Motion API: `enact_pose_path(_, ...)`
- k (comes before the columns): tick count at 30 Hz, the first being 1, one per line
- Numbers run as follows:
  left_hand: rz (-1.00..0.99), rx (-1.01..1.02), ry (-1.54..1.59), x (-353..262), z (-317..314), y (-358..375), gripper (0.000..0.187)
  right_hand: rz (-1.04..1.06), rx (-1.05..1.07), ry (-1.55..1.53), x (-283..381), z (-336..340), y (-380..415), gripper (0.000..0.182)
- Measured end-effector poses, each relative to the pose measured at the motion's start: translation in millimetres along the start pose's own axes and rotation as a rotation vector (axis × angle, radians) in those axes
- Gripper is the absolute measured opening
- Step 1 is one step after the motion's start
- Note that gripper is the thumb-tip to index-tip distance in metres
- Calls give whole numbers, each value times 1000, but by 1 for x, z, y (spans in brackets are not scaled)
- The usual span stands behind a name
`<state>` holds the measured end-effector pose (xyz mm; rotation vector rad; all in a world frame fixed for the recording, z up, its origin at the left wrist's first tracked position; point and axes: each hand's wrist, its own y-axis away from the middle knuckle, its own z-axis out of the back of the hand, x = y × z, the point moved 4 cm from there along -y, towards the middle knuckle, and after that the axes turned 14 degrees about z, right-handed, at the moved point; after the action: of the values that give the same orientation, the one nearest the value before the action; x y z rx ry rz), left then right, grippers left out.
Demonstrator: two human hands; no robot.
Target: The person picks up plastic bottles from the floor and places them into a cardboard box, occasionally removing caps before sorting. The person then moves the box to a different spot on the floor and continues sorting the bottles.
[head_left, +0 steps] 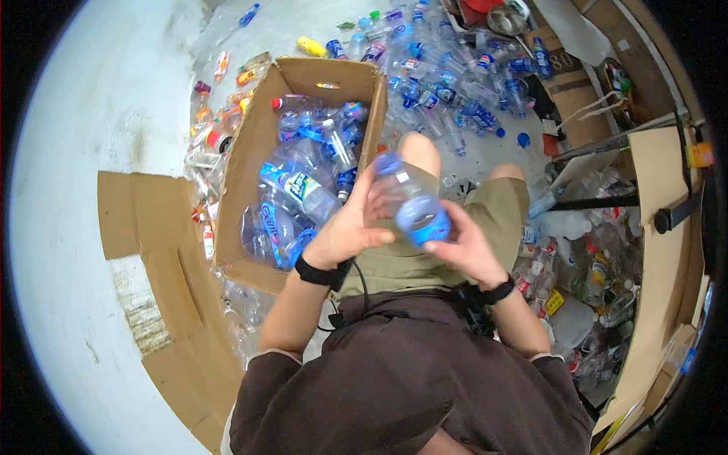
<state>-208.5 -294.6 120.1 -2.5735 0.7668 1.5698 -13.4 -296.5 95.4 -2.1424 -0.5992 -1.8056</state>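
Note:
A clear plastic bottle [403, 191] with a blue label band is tilted over my lap, blurred by motion. My right hand [472, 249] grips it at the blue band, thumb on the near side. Beside the bottle's upper part, my left hand [350, 226] is cupped with its thumb stretched apart, and its fingertips overlap the clear plastic. Left of my knees stands an open cardboard box [246, 178] holding several clear bottles, among them a large blue-labelled bottle [299, 188].
Many blue-labelled bottles [432, 91] lie on the floor ahead. Bottles with red and orange labels [218, 140] lie left of the box. A cardboard panel [658, 250] borders more bottles and jugs [572, 322] at my right. Flattened cardboard [163, 265] lies along the left wall.

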Motion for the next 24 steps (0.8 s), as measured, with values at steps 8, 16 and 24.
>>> enact_pose_path(8,45,-745,152,6,135,11,34,74,-14,-26,-2,4,-4,61)
enact_pose_path(16,245,-1182,312,33,273,47,41,-53,-208,-148,-18,38,18,38)
enact_pose_path(24,-33,-1263,-147,28,201,9,50,-64,-318,-191,-20,59,21,35)
